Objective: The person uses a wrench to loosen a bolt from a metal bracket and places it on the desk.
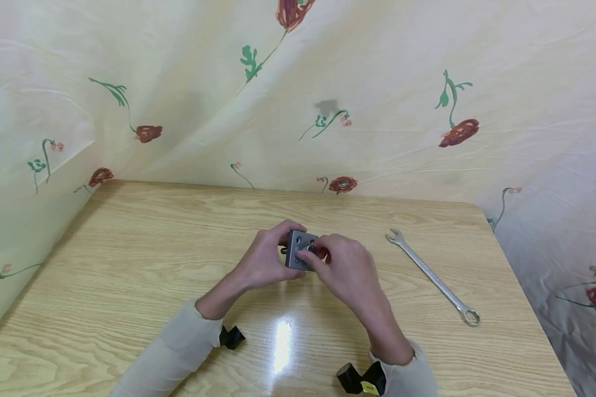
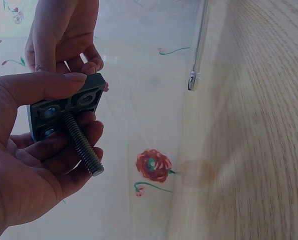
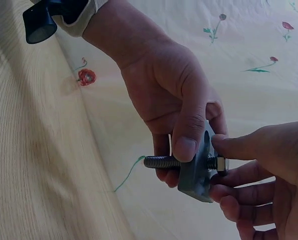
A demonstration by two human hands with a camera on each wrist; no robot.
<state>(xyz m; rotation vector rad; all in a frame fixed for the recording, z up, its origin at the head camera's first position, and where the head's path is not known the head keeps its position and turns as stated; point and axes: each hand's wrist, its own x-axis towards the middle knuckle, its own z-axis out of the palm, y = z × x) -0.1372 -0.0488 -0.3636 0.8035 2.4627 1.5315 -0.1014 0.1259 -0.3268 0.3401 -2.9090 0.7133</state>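
A grey square plate (image 1: 291, 255) with holes near its corners is held above the table by my left hand (image 1: 263, 263), its thumb and fingers gripping opposite edges. A threaded bolt (image 2: 84, 145) runs through the middle of the plate, its long end sticking out on the left hand's side. On the other side, my right hand (image 1: 350, 270) pinches the hex bolt head (image 3: 222, 166) between thumb and fingers. A short length of thread shows between head and plate in the right wrist view.
To the right on the wood-grain table (image 1: 129, 264) lies a combination wrench (image 1: 433, 277), open end away from me. Flower-patterned cloth (image 1: 193, 110) hangs behind the table and along its sides. Black camera mounts (image 1: 232, 337) sit at both wrists.
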